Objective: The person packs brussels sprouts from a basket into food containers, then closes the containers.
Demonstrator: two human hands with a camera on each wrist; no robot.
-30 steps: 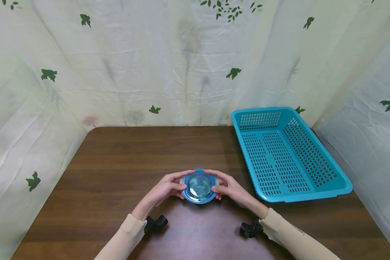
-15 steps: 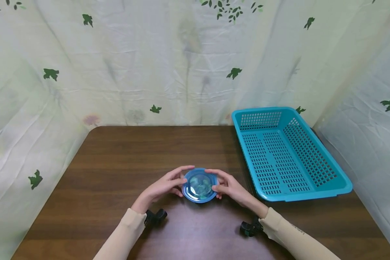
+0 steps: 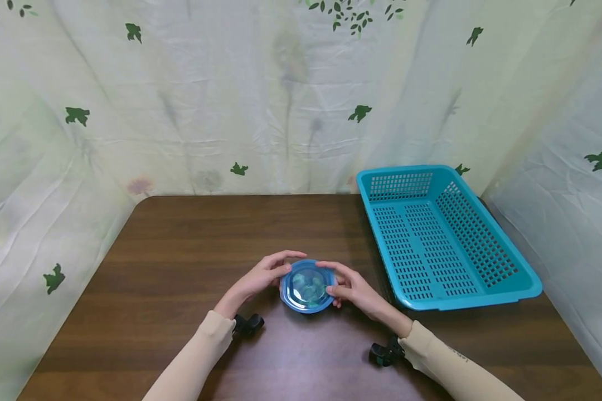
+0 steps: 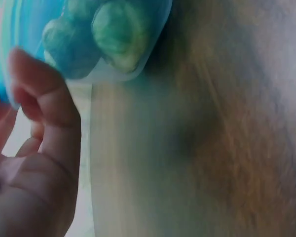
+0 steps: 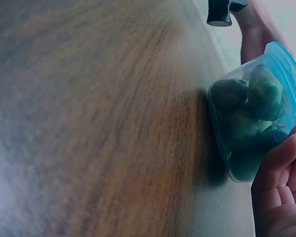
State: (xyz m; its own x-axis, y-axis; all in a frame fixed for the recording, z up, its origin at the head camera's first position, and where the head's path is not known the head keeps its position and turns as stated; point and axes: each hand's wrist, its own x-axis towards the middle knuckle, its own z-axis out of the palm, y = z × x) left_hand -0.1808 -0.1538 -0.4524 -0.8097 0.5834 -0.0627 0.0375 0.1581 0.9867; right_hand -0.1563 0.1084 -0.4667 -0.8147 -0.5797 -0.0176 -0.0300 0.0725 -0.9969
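Note:
A round food container (image 3: 307, 288) with a blue lid stands on the table before me. Through its clear walls, the right wrist view shows several rounded green pieces (image 5: 265, 94) that look like Brussels sprouts. My left hand (image 3: 260, 279) grips the lid's far left edge, thumb at the rim and index finger reaching past the far side. In the left wrist view, that thumb (image 4: 42, 84) bends at the lid's edge with other fingers behind it. My right hand (image 3: 357, 289) holds the right side, its thumb over the lid and index finger along the far rim.
A blue slotted plastic basket (image 3: 423, 250) stands at the right, just beyond my right hand. The brown wooden table (image 3: 205, 234) ends at a pale curtain (image 3: 190, 111) with green leaf prints. Black wrist cameras are strapped below both hands.
My left hand has slid from the container's left side up toward the far edge of the lid, its thumb moving with it. The right hand and the container have stayed nearly in place.

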